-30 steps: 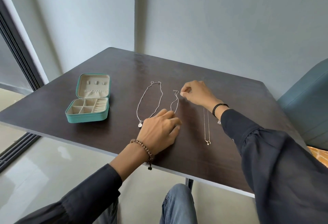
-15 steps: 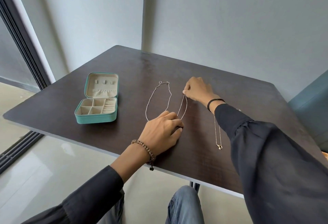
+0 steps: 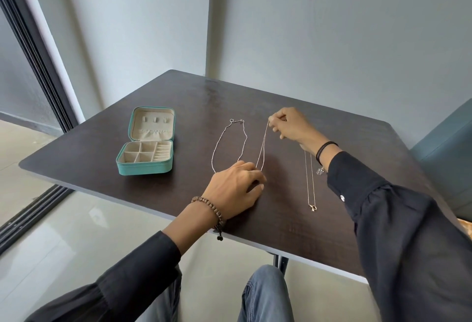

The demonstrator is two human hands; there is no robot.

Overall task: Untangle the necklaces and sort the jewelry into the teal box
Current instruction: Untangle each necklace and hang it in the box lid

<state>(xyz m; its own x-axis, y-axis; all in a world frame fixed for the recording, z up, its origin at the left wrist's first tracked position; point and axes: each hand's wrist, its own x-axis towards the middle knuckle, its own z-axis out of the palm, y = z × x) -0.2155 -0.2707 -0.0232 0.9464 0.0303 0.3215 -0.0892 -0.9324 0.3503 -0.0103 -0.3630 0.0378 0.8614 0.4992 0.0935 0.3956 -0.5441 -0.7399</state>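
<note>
Middle necklace (image 3: pixel 263 148), head view: where, and who's got it?
Stretched above the table (image 3: pixel 102 158). Right hand (image 3: pixel 291 127) pinches the far end; left hand (image 3: pixel 235 189) has its fingers curled onto the near end.
Teal box (image 3: pixel 145 166)?
Open, well left of both hands. Left necklace (image 3: pixel 217 148) and right necklace (image 3: pixel 309 181) lie flat.

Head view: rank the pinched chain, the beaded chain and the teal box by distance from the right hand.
1. Pinched chain, held in the right hand.
2. Beaded chain, left of it.
3. Teal box, far left.
</note>
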